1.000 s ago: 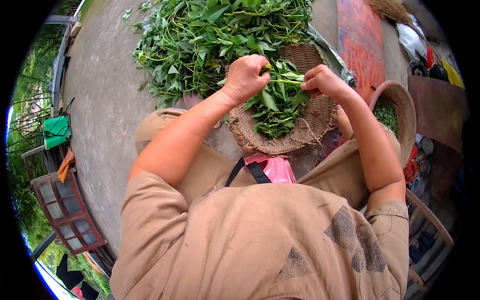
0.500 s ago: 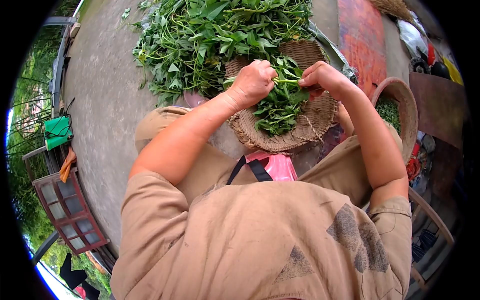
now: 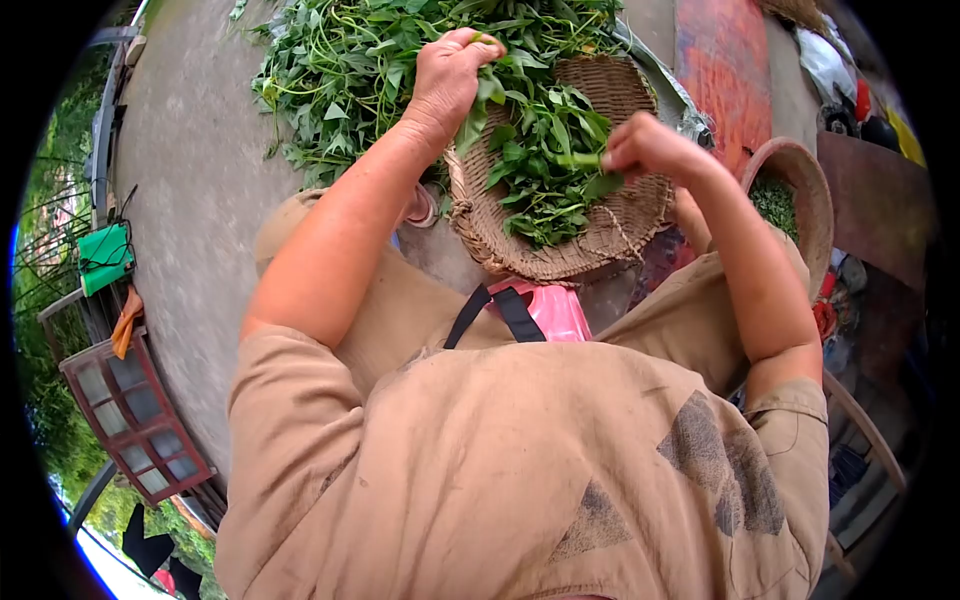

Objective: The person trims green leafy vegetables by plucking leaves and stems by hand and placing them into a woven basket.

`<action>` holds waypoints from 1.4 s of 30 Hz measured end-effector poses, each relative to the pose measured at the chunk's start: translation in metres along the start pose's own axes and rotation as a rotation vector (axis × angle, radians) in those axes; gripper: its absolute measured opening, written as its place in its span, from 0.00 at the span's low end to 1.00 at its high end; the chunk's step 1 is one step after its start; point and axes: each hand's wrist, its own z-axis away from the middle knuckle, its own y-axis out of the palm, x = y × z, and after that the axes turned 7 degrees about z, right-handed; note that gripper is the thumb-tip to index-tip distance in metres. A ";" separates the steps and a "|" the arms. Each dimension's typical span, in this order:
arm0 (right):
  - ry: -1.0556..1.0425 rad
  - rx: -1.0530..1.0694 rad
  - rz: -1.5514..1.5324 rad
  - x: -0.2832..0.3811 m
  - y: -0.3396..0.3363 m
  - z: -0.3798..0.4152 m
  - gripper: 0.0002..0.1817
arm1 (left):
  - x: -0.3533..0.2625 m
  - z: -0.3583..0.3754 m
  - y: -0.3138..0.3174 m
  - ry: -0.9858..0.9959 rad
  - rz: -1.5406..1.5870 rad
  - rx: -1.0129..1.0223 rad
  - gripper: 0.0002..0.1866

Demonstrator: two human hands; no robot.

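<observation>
- Greens (image 3: 400, 60), a big loose pile of leafy stems, cover the concrete ground (image 3: 190, 200) ahead of me, reaching to the far rim of the basket.
- Concrete ground runs off to my left, toward a green box (image 3: 105, 258) and a red-framed window panel (image 3: 135, 415) lying well apart from the pile.
- My tan shirt and trousers fill the lower view; a pink stool (image 3: 553, 312) shows between my knees, just below the basket.
- A flat woven basket (image 3: 620, 225) rests in front of my knees, holding a small heap of plucked leaves (image 3: 545, 165).
- A round wooden bowl (image 3: 808, 200) with chopped greens stands to my right, near my right forearm.
- My left hand (image 3: 447, 72) has moved since a second ago: then it met my right hand over the basket, and now it is stretched out to the pile's edge, fingers curled shut around a leafy sprig (image 3: 478, 108) that hangs over the basket rim.
- My right hand (image 3: 645, 148) has stayed above the basket, pinched shut on a short green stem piece (image 3: 582, 160).
- I judge that one stem is finished and I am drawing the next sprig from the pile.
</observation>
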 end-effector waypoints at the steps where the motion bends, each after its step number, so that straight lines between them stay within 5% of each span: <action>1: 0.034 0.022 0.097 -0.009 0.007 -0.003 0.09 | -0.009 0.004 0.005 0.012 0.040 0.037 0.07; 3: -0.052 0.101 0.611 -0.041 0.032 -0.016 0.17 | -0.011 0.008 0.003 -0.041 0.056 0.137 0.07; 6: 0.047 0.141 0.810 -0.051 0.069 -0.013 0.28 | -0.007 0.013 -0.001 -0.077 0.009 0.213 0.07; 12: 0.037 0.005 1.123 -0.083 0.111 -0.085 0.19 | -0.016 0.012 -0.010 -0.141 -0.017 0.202 0.06; 15: 0.033 -0.090 1.205 -0.101 0.130 -0.127 0.15 | -0.014 0.010 -0.011 -0.245 -0.058 0.040 0.06; 20: 0.174 -0.175 0.754 -0.111 0.126 -0.153 0.22 | -0.006 0.003 -0.015 -0.257 -0.031 0.047 0.08; 24: -0.050 -0.115 0.508 -0.088 0.079 -0.144 0.35 | -0.005 0.005 -0.020 -0.257 0.022 0.068 0.07; 29: -0.009 0.051 0.000 -0.016 0.022 -0.086 0.31 | -0.012 0.009 -0.021 -0.249 -0.134 0.125 0.08; 35: -0.315 0.110 -0.247 0.063 0.011 0.003 0.32 | 0.001 0.021 -0.002 -0.109 -0.496 0.379 0.23; 37: -0.434 0.131 -0.344 0.076 0.012 0.024 0.32 | -0.007 0.026 0.004 -0.078 -0.664 0.452 0.21; 38: -0.482 0.108 -0.372 0.085 0.015 0.034 0.29 | -0.014 0.026 0.008 -0.187 -0.682 0.452 0.17; 41: -0.478 -0.272 -0.366 0.076 0.005 0.036 0.24 | 0.009 0.015 0.004 -0.326 -0.002 0.332 0.15; 42: -0.458 -0.521 -0.295 0.068 0.001 0.032 0.18 | -0.013 0.020 0.006 -0.329 0.065 0.243 0.11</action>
